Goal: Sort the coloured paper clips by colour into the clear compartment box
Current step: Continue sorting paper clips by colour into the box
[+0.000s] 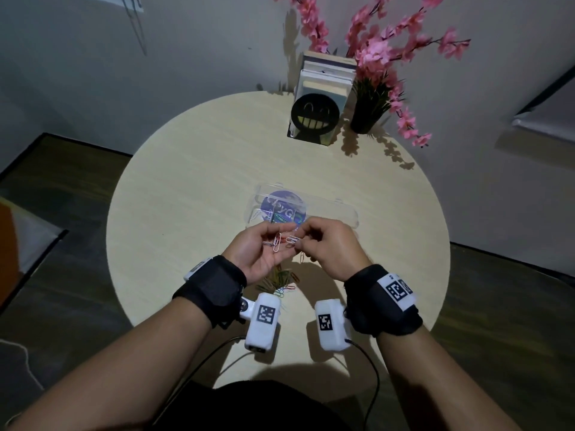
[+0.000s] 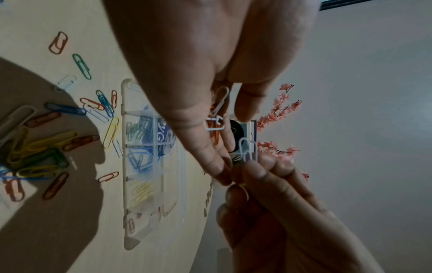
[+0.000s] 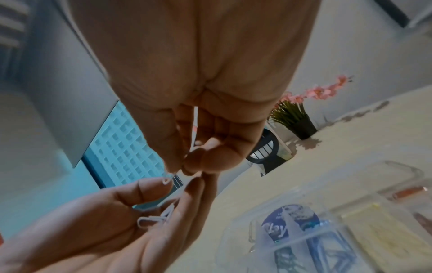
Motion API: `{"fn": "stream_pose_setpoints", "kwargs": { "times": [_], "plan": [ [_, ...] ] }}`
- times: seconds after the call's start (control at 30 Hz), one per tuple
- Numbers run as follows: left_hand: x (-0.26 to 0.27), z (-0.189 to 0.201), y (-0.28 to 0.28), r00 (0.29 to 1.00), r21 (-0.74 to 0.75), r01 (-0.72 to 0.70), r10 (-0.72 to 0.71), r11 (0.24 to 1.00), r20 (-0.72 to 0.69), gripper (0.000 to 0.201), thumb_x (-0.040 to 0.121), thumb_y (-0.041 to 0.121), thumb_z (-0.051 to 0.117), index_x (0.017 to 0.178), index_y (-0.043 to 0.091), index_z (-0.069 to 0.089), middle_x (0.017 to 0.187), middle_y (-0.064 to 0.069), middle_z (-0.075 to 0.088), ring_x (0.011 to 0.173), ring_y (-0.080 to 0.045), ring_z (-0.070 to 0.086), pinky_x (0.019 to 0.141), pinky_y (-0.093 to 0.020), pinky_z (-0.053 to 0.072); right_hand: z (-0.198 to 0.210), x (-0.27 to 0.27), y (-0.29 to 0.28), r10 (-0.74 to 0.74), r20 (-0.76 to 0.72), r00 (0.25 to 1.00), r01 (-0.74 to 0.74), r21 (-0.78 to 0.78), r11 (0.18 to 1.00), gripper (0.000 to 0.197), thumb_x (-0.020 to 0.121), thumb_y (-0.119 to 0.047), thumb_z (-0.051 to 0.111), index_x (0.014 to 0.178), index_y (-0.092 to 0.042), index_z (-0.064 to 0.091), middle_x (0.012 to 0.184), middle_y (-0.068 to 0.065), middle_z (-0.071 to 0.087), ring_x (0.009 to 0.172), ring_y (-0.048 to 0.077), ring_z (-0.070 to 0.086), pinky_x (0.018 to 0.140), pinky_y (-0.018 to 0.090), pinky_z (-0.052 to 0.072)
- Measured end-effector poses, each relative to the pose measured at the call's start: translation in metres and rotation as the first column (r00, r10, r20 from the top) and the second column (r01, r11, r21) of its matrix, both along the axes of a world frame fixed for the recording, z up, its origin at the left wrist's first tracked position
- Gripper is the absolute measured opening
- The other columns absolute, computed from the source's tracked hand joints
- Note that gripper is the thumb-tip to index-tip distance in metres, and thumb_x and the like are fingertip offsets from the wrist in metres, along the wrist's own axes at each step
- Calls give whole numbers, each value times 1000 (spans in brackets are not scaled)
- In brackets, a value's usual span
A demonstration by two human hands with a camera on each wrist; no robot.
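Head view: white paper clips [image 1: 276, 242], with one orange-red clip [image 1: 283, 240] among them, lie across the upturned palm and fingers of the left hand [image 1: 259, 251]. Left hand is half open, palm up, fingers loosely bent under the clips. Right hand [image 1: 329, 248] is raised just beside it, fingertips meeting the left fingertips. Its thumb and forefinger pinch one white clip [image 2: 248, 149]; the other fingers are curled in.

Clear compartment box [image 1: 336, 213] lies flat on the table just beyond both hands, lid open. From the left wrist view its compartments hold green clips [image 2: 136, 130], blue clips [image 2: 138, 159] and yellow clips [image 2: 141, 192], each colour apart; an end compartment holds a few more, colour unclear. A round purple sticker [image 1: 284, 206] shows through the plastic.

Loose pile of unsorted clips [image 1: 278, 281] sits on the table below the left hand, toward the wrist: yellow, green, blue, orange and white mixed. A single clip [image 1: 302, 257] lies apart, under the right hand.

Round pale table [image 1: 186, 188] carries it all. Far beyond the hands, at the table's back edge: a black smiley-face bookend [image 1: 315, 116] with books [image 1: 326, 79], and a dark pot [image 1: 364, 118] of pink blossom branches [image 1: 379, 48]. Both wrists wear black straps [image 1: 211, 286] with white camera units [image 1: 263, 325].
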State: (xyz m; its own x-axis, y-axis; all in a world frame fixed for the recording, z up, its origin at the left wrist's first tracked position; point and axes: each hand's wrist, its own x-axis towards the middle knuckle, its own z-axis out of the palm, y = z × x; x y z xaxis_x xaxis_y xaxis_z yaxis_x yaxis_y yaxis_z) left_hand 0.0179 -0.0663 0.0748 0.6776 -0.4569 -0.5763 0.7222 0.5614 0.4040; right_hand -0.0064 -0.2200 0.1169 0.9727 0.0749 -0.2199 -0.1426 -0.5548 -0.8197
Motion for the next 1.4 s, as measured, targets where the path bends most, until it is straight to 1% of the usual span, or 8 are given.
{"fn": "stream_pose_setpoints", "kwargs": {
  "times": [0.33,0.63,0.77,0.87,0.97,1.07,1.17,1.4],
  "plan": [
    [0,-14,20,993,106,-93,100,990,-60,39,97,19,33,105,-7,61,97,-25,69,83,-34,71,73,-36,58,-24,21,-10,-157,-114,981,179,219,959,7,82,1,67,85,-6,66,57,2,55,44,7,49,48,21,43],
    [28,-28,61,980,168,-156,174,973,-98,49,100,30,30,100,-6,62,90,-24,70,75,-32,71,69,-34,58,-77,105,43,-158,-160,974,157,-20,987,25,79,-4,64,61,-21,62,58,-5,57,53,13,49,63,31,44],
    [39,-30,71,984,190,-129,149,973,-95,51,100,34,28,101,-4,63,95,-23,69,81,-32,70,69,-33,58,-83,121,61,-163,-219,962,148,-83,985,13,85,-3,59,82,-8,71,68,2,61,45,2,50,48,13,43],
    [45,-29,72,988,189,-107,126,976,-95,55,101,39,26,104,-3,61,102,-24,67,88,-34,67,83,-39,53,-65,120,68,-158,-137,978,132,-183,974,14,86,-9,59,91,-14,72,80,0,66,56,4,54,45,6,39],
    [50,-27,69,987,143,-112,126,983,-97,60,101,43,24,106,-5,60,98,-23,68,87,-33,67,80,-40,55,-35,104,77,30,4,1000,-29,-224,974,11,81,-15,65,90,-18,71,83,-2,66,73,14,60,68,22,47],
    [52,-24,64,988,76,-114,121,991,-93,59,101,42,25,100,-5,60,81,-18,67,66,-25,66,65,-35,59,-24,87,87,307,-43,951,-303,-344,889,18,80,-18,67,98,-16,69,93,5,61,88,20,57,75,30,45],
    [51,-23,57,992,63,-92,97,994,-81,58,100,42,26,103,-5,60,77,-14,61,53,-23,58,56,-30,55,-28,77,88,347,-96,933,-353,-436,828,23,83,-17,63,105,-14,65,98,7,54,94,26,56,79,37,48],
    [45,-28,52,992,103,-89,97,991,-76,60,100,43,24,116,-6,56,63,-9,59,50,-18,54,53,-27,49,-24,63,80,394,-61,917,-386,-379,841,23,82,-4,59,103,-14,64,86,-4,53,86,18,53,66,19,35]
  ]
}}
